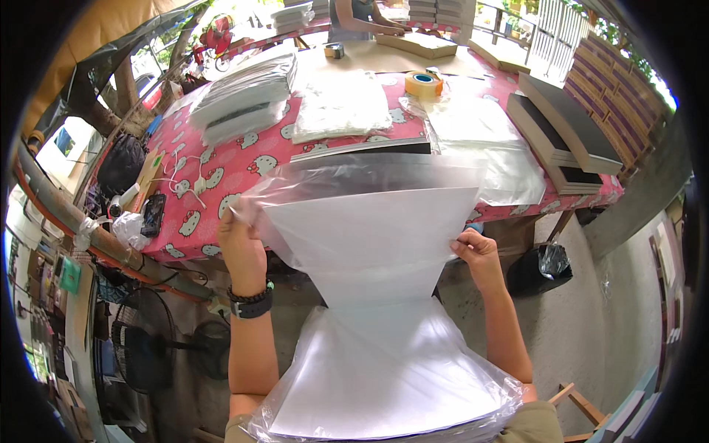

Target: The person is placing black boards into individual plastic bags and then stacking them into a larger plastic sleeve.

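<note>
Between my hands, a clear plastic bag (317, 177) with a large white sheet (369, 236) is held up in front of me. My left hand (242, 229) is closed on the bag's crinkled left edge. On the right side, my right hand (476, 252) pinches the edge with thumb and fingers; whether it grips plastic, sheet or both is unclear. The lower part bends down onto a plastic-wrapped white stack (384, 376) on my lap. Just past the bag, a dark flat stack (362, 150) lies on the table, partly hidden.
The table has a pink patterned cloth (214, 214). Stacked plastic packs (244, 92), a tape roll (423, 85), clear bags (487, 148) and black-topped boards (569, 133) rest on it. A fan (140, 340) stands left, a black bin (543, 269) right. Another person (354, 21) works at the far end.
</note>
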